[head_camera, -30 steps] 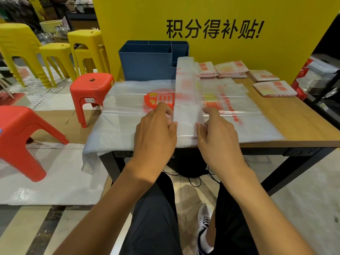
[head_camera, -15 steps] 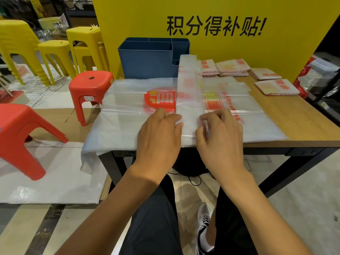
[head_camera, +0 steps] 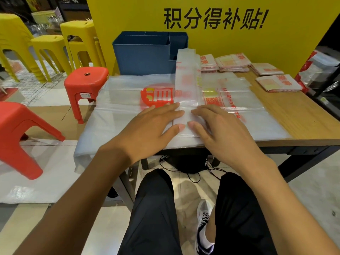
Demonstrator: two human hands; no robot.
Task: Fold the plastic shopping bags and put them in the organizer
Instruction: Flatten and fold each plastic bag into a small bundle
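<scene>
A long narrow strip of folded clear plastic bag [head_camera: 186, 80] runs away from me down the middle of the table, lying on a stack of flat clear bags [head_camera: 125, 103] with red print. My left hand [head_camera: 152, 126] and my right hand [head_camera: 219, 127] lie flat, fingers straight, pressing the strip's near end, fingertips almost meeting. The blue organizer [head_camera: 145, 54] with several compartments stands at the far end against the yellow wall. Folded bag packets [head_camera: 233, 62] lie to its right.
The wooden table [head_camera: 303, 116] has more folded packets [head_camera: 277, 83] near its right side. Red stools [head_camera: 86, 83] and yellow stools [head_camera: 46, 46] stand on the floor to the left. A dark shelf with bagged goods [head_camera: 323, 70] is at the right. Cables and a black bag lie under the table.
Both hands went from pinching the strip's near edge with curled fingers to lying flat on it, having slid forward and together over the fold.
</scene>
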